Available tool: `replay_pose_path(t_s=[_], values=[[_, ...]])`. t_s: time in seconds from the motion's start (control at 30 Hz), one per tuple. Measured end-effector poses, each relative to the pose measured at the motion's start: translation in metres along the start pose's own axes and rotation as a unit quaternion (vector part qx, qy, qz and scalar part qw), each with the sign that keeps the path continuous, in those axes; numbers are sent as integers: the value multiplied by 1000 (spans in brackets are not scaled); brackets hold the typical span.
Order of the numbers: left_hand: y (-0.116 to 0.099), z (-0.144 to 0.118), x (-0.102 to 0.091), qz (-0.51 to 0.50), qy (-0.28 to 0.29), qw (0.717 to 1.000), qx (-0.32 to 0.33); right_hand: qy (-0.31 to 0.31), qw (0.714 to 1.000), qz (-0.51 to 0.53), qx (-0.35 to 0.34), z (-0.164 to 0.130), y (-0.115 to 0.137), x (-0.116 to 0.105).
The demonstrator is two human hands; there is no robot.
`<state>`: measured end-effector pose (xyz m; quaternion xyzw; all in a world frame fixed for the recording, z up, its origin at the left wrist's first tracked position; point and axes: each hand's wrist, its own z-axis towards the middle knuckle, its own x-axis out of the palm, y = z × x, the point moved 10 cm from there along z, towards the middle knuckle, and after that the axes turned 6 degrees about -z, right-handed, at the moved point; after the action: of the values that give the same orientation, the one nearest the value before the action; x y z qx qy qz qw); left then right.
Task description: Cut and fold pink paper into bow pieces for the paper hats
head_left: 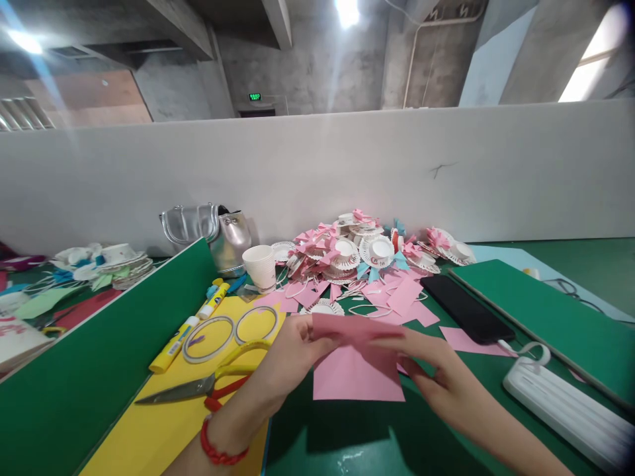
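A sheet of pink paper is held in front of me above the green table, its upper edge bent over toward me as a darker strip. My left hand pinches the left end of that strip between thumb and fingers. At the right end, my right hand grips the paper, its index finger lying along the strip. Left of my left hand, scissors with yellow and red handles lie on yellow paper. Two rolls of tape and yellow glue sticks are beside them.
Behind my hands is a heap of paper plates with pink bows. A paper cup and silver bag stand back left, beside a green divider. At right are a black phone, white power strip and green board.
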<state>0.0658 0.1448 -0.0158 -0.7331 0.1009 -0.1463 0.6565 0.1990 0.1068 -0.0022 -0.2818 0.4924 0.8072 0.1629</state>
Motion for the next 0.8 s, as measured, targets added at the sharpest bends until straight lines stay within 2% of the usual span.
replay_pose_path(t_s=[0.2,0.3,0.43,0.5,0.57,0.7,0.8], values=[[10,-2,4,-36,25,998,-43,4,999,-20,42,-9,-15,-7],[5,-4,2,-54,11,998,-38,10,998,3,56,-4,-13,-3],[-11,-4,-8,-35,-8,999,0,-49,987,107,111,1,-16,-2],[-18,-4,-9,-7,10,1000,22,-85,971,169,145,-1,-23,-2],[-21,-3,-9,21,31,999,35,-95,958,216,165,-4,-29,2],[-16,-4,4,17,90,995,37,-136,943,244,179,-8,-37,5],[-13,-5,11,30,75,995,52,-161,931,267,188,-11,-37,10]])
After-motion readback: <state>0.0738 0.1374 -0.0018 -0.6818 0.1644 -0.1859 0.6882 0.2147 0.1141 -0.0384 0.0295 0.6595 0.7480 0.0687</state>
